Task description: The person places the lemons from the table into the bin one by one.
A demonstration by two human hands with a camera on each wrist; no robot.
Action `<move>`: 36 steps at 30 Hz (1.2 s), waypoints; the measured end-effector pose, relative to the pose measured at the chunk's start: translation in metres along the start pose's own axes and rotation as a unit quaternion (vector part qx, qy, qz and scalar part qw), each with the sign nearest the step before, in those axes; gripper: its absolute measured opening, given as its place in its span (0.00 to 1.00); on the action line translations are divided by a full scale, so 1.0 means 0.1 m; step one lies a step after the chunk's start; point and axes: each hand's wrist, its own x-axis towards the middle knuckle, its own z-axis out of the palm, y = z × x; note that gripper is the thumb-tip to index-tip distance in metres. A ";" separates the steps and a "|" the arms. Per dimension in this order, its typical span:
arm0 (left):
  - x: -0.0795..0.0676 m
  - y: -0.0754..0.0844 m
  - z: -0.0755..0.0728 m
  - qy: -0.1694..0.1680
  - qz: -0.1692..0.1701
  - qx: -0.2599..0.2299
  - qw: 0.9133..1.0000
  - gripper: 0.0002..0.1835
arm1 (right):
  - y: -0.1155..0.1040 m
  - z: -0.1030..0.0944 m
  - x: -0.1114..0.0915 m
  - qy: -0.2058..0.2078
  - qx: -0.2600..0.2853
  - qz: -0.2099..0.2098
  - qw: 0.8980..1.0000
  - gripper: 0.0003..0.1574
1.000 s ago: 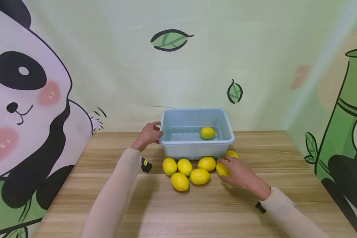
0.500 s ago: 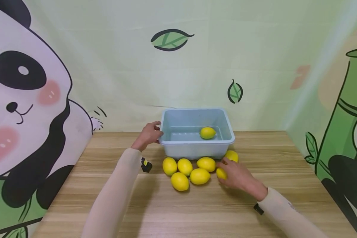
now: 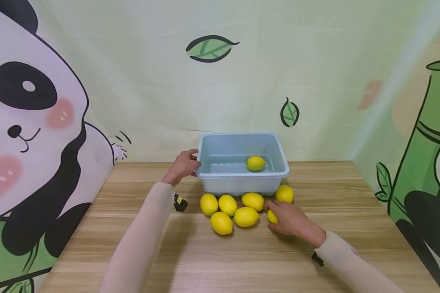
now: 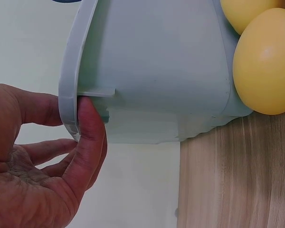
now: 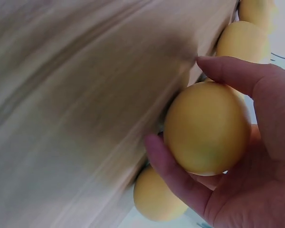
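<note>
My left hand pinches the rim of a light blue plastic tub at its left end. In the left wrist view a finger is hooked beneath the rim and the thumb lies on its other side. One yellow lemon lies inside the tub, toward the right. My right hand holds another lemon low over the wooden table, thumb and fingers curved round it; the head view shows only a sliver of that fruit. Just behind the hand sits a lemon by the tub's right front corner.
Several lemons lie grouped in front of the tub, left of my right hand. The tub stands near the back edge of the wooden table. Behind it hangs a pale green printed backdrop.
My right hand has shifted slightly toward me with its lemon, uncovering more of the lemon behind it. A lemon left of the hand has moved slightly left. My left hand stays on the tub.
</note>
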 end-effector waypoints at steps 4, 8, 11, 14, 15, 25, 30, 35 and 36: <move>0.00 0.01 0.00 0.001 -0.001 0.000 1.000 0.33 | 0.01 0.02 0.01 0.011 -0.002 -0.002 1.000 0.23; 0.00 0.00 0.01 0.001 -0.001 0.001 1.000 0.33 | 0.01 0.01 0.00 0.008 -0.012 0.001 1.000 0.24; 0.00 0.00 0.02 0.002 0.000 0.003 1.000 0.33 | 0.00 -0.01 -0.02 0.001 -0.013 0.004 1.000 0.25; 0.00 0.00 0.02 0.002 0.001 0.003 1.000 0.34 | -0.01 -0.05 -0.04 0.001 -0.005 0.004 1.000 0.24; 0.00 0.00 0.02 0.002 0.001 0.003 1.000 0.34 | -0.01 -0.07 -0.05 0.001 -0.003 0.004 1.000 0.24; 0.01 0.01 0.01 0.003 0.005 0.004 1.000 0.33 | -0.10 -0.34 -0.07 0.009 0.005 0.003 1.000 0.24; 0.01 0.01 0.00 0.003 0.004 0.005 1.000 0.33 | -0.15 -0.48 -0.08 0.015 -0.011 0.001 1.000 0.25; 0.00 0.00 0.00 0.002 -0.001 0.006 1.000 0.33 | -0.20 -0.58 -0.09 0.028 -0.014 -0.006 0.999 0.26; 0.01 0.00 0.00 0.002 -0.001 0.006 1.000 0.33 | -0.20 -0.60 -0.09 0.034 -0.017 -0.011 0.999 0.26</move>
